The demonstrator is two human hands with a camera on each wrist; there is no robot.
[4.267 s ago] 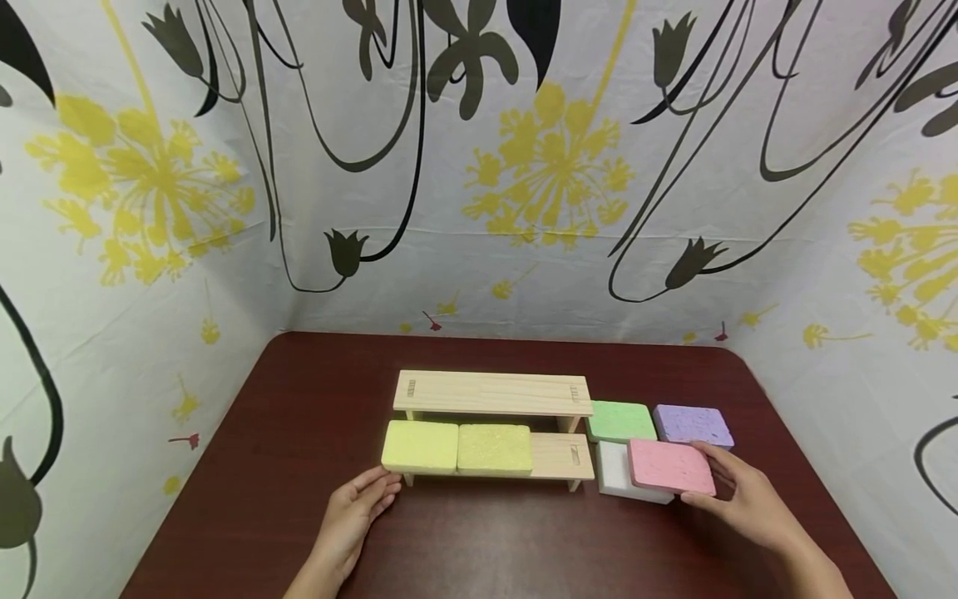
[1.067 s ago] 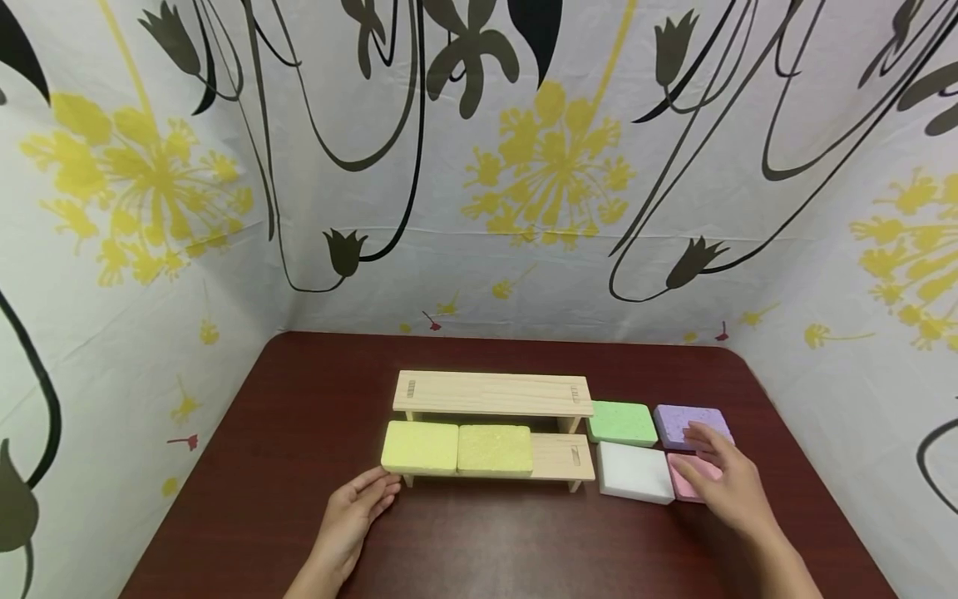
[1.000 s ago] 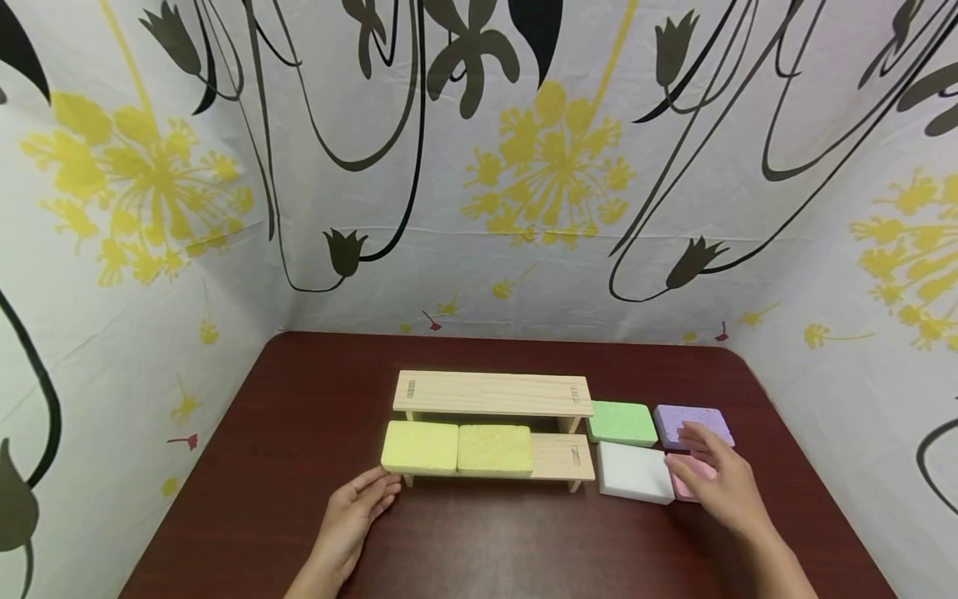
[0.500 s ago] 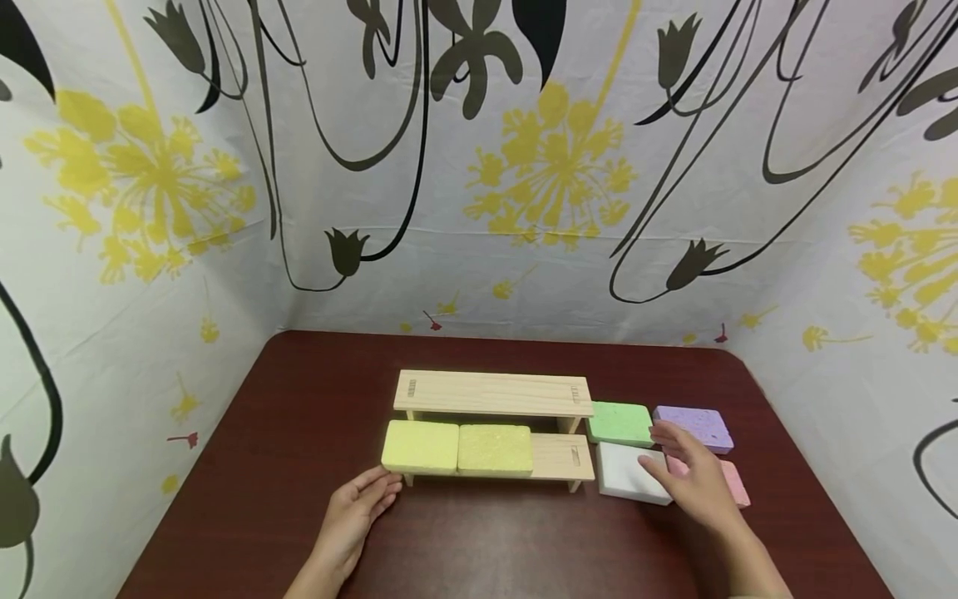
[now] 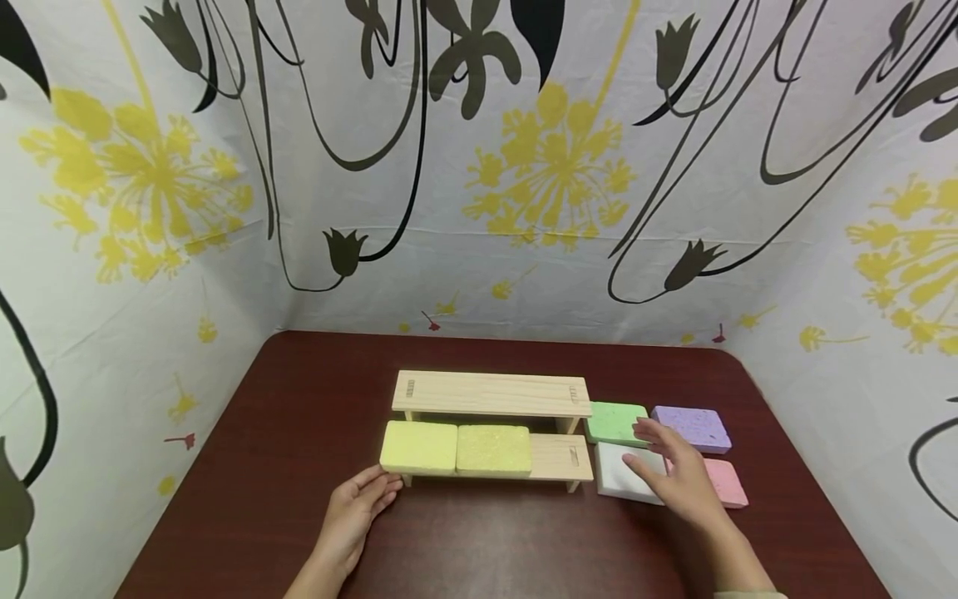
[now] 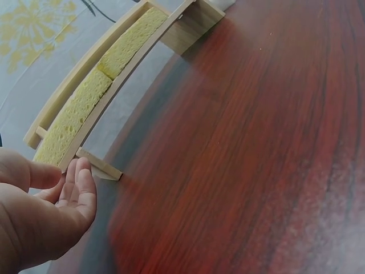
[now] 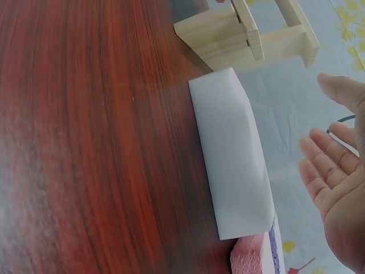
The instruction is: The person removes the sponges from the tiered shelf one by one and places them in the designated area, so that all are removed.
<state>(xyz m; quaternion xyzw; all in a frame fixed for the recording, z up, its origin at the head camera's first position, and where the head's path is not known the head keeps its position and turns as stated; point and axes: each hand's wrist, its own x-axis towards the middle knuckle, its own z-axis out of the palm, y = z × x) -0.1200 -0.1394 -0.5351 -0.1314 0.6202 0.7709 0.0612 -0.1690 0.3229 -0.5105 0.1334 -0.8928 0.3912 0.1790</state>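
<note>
Bearing two yellow sponges (image 5: 449,449), front wooden stand (image 5: 550,456)

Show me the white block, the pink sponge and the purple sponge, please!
White block (image 7: 229,155): right wrist view, middle of its long side.
Pink sponge (image 5: 727,484): head view, uncovered part of its top.
Purple sponge (image 5: 693,428): head view, middle of its top.

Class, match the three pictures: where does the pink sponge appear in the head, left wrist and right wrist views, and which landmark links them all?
Head: the pink sponge lies at lower right, partly behind the right hand.
Left wrist: not in it.
Right wrist: at the bottom edge, right of centre, next to the white block.
Shared landmark: the front wooden stand, upper left in left wrist, near the top in right wrist.
</note>
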